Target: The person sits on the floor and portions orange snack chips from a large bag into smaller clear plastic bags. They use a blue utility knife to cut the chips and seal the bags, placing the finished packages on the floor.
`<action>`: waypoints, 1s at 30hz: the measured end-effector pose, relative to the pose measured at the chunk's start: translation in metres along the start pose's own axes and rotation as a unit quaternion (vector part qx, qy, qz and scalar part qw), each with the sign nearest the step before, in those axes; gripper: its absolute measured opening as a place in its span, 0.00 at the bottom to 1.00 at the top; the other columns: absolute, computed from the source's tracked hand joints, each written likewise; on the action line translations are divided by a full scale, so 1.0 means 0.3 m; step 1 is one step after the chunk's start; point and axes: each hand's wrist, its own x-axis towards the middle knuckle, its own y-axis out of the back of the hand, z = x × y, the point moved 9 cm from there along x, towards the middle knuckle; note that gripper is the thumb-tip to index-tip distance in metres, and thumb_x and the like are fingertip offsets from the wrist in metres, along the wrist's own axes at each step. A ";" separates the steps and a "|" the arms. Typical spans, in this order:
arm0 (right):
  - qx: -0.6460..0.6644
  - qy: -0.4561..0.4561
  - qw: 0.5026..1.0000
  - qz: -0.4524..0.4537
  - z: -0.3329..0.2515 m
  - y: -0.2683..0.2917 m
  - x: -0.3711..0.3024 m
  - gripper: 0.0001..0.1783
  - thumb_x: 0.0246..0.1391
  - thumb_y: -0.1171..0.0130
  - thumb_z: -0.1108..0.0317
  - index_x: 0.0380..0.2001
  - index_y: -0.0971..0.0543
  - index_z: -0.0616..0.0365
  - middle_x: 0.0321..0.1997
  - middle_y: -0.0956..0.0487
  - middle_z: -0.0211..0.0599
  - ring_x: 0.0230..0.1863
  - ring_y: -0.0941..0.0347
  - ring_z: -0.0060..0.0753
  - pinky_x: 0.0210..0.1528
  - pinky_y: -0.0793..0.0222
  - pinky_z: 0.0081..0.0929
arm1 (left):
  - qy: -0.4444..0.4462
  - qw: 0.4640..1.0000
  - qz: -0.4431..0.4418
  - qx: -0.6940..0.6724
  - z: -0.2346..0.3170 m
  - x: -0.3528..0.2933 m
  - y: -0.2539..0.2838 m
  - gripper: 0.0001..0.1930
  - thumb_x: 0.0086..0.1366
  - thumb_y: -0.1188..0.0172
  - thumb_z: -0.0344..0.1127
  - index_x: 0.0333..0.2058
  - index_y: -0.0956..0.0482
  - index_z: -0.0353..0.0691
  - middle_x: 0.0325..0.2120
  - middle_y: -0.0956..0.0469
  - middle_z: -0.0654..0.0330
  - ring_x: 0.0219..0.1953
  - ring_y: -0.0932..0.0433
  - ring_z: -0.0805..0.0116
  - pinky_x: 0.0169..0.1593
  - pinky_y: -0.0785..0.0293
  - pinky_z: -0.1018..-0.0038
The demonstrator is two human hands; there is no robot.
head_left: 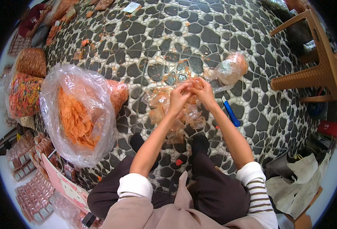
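My left hand (179,100) and my right hand (202,92) meet in front of me, their fingers pinched together on a small clear plastic packet with orange contents (195,82). The fingers hide part of it. Below and around the hands, a loose pile of small clear packets (159,99) lies on the floor, some holding orange pieces. Right of the pile is a blue box cutter (231,113). A tied clear plastic bag (228,72) rests beyond it. To the left stands a large open clear bag (106,139) with thin orange chips (75,119) inside.
Dark stone-patterned tiles form the floor (248,131), with orange crumbs scattered about. A brown plastic chair (310,74) stands at the right. Bags of colourful snacks (24,94) and stacked packets (33,196) line the left. Another person (31,23) sits at the far left.
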 end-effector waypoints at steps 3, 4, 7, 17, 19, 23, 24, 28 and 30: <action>-0.184 0.127 0.974 0.042 -0.108 0.059 0.065 0.10 0.41 0.38 0.72 0.30 0.24 0.59 0.26 0.22 0.34 0.27 0.27 0.27 0.29 0.31 0.25 | -0.095 0.994 -0.044 0.041 0.052 -0.026 0.065 0.21 0.48 0.35 0.31 0.44 0.24 0.47 0.53 0.37 0.57 0.55 0.38 0.64 0.55 0.39 0.68; -0.245 0.124 0.961 0.045 -0.118 0.075 0.105 0.10 0.41 0.39 0.71 0.31 0.24 0.59 0.27 0.22 0.38 0.28 0.26 0.33 0.30 0.31 0.28 | -0.113 0.989 -0.024 0.095 0.059 -0.040 0.109 0.21 0.48 0.35 0.33 0.44 0.24 0.50 0.56 0.40 0.58 0.58 0.42 0.63 0.58 0.42 0.66; -0.413 0.125 0.901 0.045 -0.126 0.112 0.211 0.12 0.41 0.42 0.70 0.34 0.24 0.58 0.32 0.22 0.47 0.34 0.26 0.47 0.35 0.30 0.36 | -0.056 0.952 0.017 0.301 0.002 -0.093 0.227 0.42 0.37 0.29 0.49 0.55 0.38 0.65 0.61 0.59 0.55 0.63 0.62 0.47 0.57 0.56 0.41; -0.558 0.124 0.814 0.102 0.060 0.117 0.149 0.20 0.41 0.47 0.75 0.42 0.29 0.51 0.40 0.30 0.44 0.38 0.28 0.52 0.38 0.32 0.44 | -0.002 0.865 0.111 0.490 -0.192 -0.097 0.180 0.47 0.37 0.29 0.46 0.58 0.44 0.62 0.58 0.51 0.54 0.59 0.55 0.47 0.57 0.51 0.50; -0.486 0.136 0.857 0.106 0.005 0.140 0.128 0.19 0.40 0.48 0.76 0.41 0.29 0.52 0.37 0.28 0.47 0.37 0.28 0.50 0.37 0.33 0.43 | -0.025 0.884 0.117 0.451 -0.187 -0.065 0.162 0.44 0.38 0.29 0.42 0.57 0.41 0.58 0.56 0.47 0.55 0.57 0.51 0.50 0.57 0.49 0.56; -0.393 0.065 0.917 -0.002 -0.062 0.160 0.044 0.27 0.43 0.46 0.73 0.50 0.35 0.46 0.34 0.26 0.46 0.38 0.29 0.50 0.39 0.33 0.41 | -0.035 0.886 0.120 0.447 -0.169 -0.022 0.157 0.41 0.40 0.31 0.37 0.55 0.39 0.52 0.51 0.39 0.56 0.53 0.44 0.55 0.56 0.45 0.63; -0.368 0.033 0.928 -0.049 -0.048 0.148 0.016 0.28 0.45 0.45 0.71 0.52 0.37 0.44 0.34 0.26 0.44 0.39 0.29 0.51 0.40 0.33 0.41 | -0.032 0.884 0.114 0.452 -0.169 -0.017 0.152 0.41 0.41 0.31 0.37 0.55 0.39 0.52 0.50 0.38 0.56 0.53 0.43 0.55 0.56 0.45 0.63; -0.444 0.092 0.875 -0.172 0.004 -0.020 -0.009 0.42 0.41 0.44 0.75 0.60 0.47 0.36 0.42 0.30 0.50 0.40 0.30 0.53 0.38 0.32 0.42 | -0.037 0.881 0.095 0.462 -0.165 -0.005 0.140 0.38 0.42 0.32 0.35 0.55 0.38 0.55 0.48 0.36 0.57 0.51 0.42 0.54 0.55 0.43 0.62; -0.501 0.036 0.851 -0.152 0.089 -0.065 0.033 0.44 0.38 0.43 0.77 0.60 0.47 0.35 0.51 0.36 0.50 0.43 0.33 0.59 0.39 0.30 0.43 | -0.036 0.894 0.089 0.437 -0.171 -0.002 0.133 0.31 0.43 0.34 0.31 0.50 0.32 0.52 0.47 0.35 0.58 0.50 0.39 0.55 0.53 0.39 0.65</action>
